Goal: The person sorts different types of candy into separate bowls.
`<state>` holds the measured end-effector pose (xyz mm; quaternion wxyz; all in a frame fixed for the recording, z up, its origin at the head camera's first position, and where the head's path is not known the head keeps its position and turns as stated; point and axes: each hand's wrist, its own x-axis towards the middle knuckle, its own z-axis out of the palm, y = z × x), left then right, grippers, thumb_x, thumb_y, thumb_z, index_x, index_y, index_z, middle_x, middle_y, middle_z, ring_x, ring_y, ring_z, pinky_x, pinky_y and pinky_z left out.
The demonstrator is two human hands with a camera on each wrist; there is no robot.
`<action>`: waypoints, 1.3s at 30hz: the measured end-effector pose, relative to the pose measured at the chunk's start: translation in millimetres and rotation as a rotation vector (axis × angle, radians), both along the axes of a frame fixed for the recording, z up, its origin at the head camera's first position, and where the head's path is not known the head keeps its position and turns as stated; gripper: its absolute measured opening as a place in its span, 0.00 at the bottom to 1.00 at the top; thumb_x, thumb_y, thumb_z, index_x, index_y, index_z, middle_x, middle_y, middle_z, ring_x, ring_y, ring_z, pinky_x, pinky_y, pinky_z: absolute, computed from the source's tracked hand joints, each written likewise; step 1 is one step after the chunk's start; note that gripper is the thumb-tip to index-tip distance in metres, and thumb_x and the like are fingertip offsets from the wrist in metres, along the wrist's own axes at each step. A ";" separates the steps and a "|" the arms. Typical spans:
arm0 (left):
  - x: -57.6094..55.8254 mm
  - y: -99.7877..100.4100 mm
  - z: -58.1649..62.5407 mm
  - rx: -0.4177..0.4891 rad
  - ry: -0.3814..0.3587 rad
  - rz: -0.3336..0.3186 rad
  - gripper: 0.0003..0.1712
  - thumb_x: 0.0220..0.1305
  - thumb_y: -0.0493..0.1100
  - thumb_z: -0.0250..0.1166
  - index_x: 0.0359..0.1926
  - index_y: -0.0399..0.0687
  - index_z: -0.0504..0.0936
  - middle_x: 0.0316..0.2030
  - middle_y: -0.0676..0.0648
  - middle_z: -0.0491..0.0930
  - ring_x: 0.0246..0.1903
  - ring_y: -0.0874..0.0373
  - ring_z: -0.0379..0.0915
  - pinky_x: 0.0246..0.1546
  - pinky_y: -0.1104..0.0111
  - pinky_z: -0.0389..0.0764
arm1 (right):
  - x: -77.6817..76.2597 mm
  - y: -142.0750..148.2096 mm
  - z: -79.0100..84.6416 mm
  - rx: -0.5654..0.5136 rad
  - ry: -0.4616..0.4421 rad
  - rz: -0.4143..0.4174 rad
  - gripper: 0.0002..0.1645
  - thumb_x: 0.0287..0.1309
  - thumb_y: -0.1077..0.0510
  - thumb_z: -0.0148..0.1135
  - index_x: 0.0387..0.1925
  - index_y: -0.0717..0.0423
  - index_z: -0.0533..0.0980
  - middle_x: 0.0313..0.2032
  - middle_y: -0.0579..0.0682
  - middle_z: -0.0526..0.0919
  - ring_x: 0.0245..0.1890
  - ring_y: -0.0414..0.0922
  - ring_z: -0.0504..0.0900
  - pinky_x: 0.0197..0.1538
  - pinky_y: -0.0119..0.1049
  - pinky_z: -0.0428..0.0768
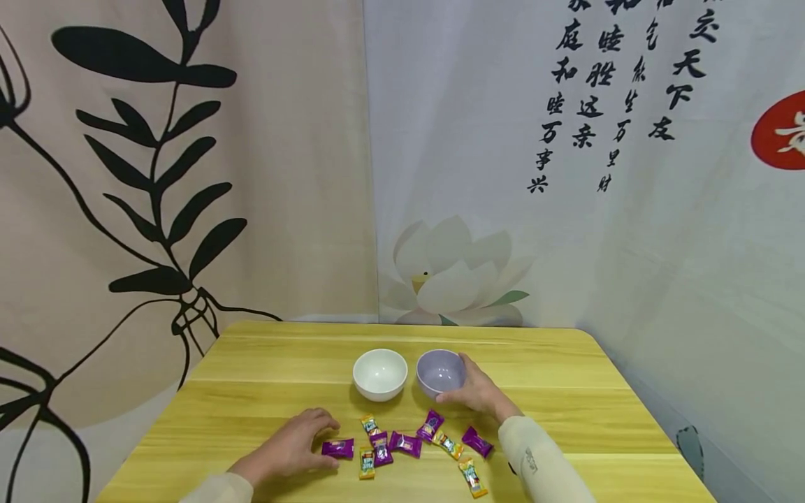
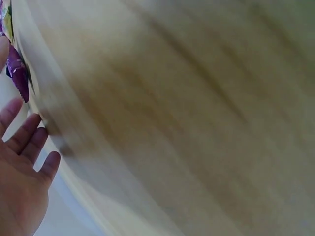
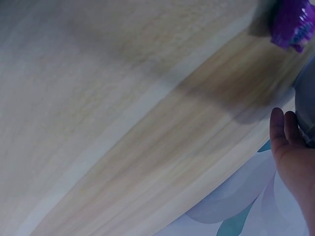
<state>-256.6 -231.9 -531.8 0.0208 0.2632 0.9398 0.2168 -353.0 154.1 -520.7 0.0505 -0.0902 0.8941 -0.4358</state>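
On the right of two bowls, a lavender bowl (image 1: 440, 374) has my right hand (image 1: 479, 391) around its right side, thumb low at the front and fingers by the far rim. The right wrist view shows that hand (image 3: 296, 162) against the grey-looking bowl (image 3: 306, 98), partly cut off by the frame. My left hand (image 1: 292, 443) hovers low over the table, fingers spread and slightly bent, beside a purple-wrapped candy (image 1: 337, 448). In the left wrist view the hand (image 2: 22, 177) has an open palm, with a purple candy (image 2: 18, 73) beyond its fingertips.
A white bowl (image 1: 380, 377) stands left of the lavender one. Several purple candies (image 1: 405, 444) and yellow-wrapped candies (image 1: 473, 478) lie scattered in front of the bowls on the wooden table (image 1: 264, 377). Printed cloth (image 1: 302, 175) hangs behind the table's far edge.
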 end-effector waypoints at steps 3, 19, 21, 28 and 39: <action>0.1 -1.0 -2.5 0.010 -0.003 -0.007 0.39 0.50 0.72 0.68 0.53 0.51 0.81 0.54 0.49 0.75 0.57 0.45 0.71 0.58 0.42 0.69 | 0.5 -0.1 0.3 -0.005 -0.006 -0.002 0.76 0.36 0.43 0.84 0.76 0.65 0.47 0.69 0.69 0.61 0.65 0.67 0.66 0.65 0.63 0.64; -2.6 -1.0 -0.5 0.038 0.024 -0.040 0.14 0.59 0.58 0.70 0.42 0.59 0.84 0.47 0.56 0.76 0.50 0.52 0.73 0.54 0.48 0.74 | 0.8 1.9 -0.7 0.001 -0.012 -0.003 0.76 0.36 0.42 0.84 0.76 0.65 0.47 0.69 0.68 0.61 0.64 0.68 0.66 0.64 0.64 0.64; -4.3 0.0 1.1 0.048 0.024 -0.033 0.15 0.59 0.58 0.70 0.42 0.58 0.84 0.44 0.60 0.77 0.47 0.56 0.74 0.52 0.51 0.76 | 0.6 2.0 -0.8 0.000 -0.015 -0.003 0.76 0.36 0.41 0.84 0.76 0.65 0.47 0.69 0.68 0.61 0.65 0.68 0.65 0.64 0.64 0.64; -12.5 5.1 10.3 0.085 0.029 -0.002 0.15 0.58 0.56 0.71 0.41 0.55 0.85 0.33 0.65 0.74 0.35 0.66 0.71 0.39 0.66 0.77 | 1.2 1.6 0.2 -0.012 -0.020 0.001 0.76 0.36 0.40 0.83 0.76 0.64 0.47 0.69 0.68 0.61 0.65 0.67 0.66 0.65 0.64 0.64; -31.5 29.2 33.5 0.168 0.108 0.047 0.09 0.57 0.52 0.74 0.37 0.57 0.85 0.32 0.62 0.75 0.37 0.56 0.75 0.39 0.63 0.77 | 1.2 1.3 0.6 -0.021 -0.035 -0.012 0.77 0.36 0.41 0.84 0.77 0.62 0.46 0.70 0.66 0.61 0.65 0.67 0.65 0.65 0.64 0.63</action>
